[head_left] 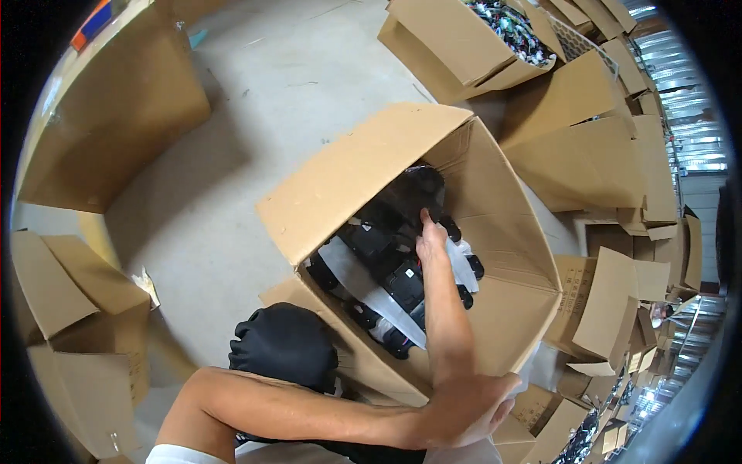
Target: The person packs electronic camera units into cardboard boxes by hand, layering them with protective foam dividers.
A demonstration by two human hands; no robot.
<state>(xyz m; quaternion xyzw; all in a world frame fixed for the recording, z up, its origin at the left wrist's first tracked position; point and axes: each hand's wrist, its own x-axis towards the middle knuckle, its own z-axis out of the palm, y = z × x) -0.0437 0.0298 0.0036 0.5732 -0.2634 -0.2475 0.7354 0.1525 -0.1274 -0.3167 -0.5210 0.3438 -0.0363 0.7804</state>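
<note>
We extend our left forearm [309, 410] across the lower frame; our left hand [483, 410] lies against our right arm [448, 325], its grip indeterminate. At center, we position our right hand [433, 234] over black plastic-cased units [406, 284] inside the open cardboard carton [502, 193]; we cannot tell whether its fingers clamp one. We observe pale sheets [367, 290] among the units.

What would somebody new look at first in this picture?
Probably the big open cardboard box in the middle, with the right hand down inside it among black things. Next, perhaps the colourful jumble in another box at the top, right of centre.
</note>
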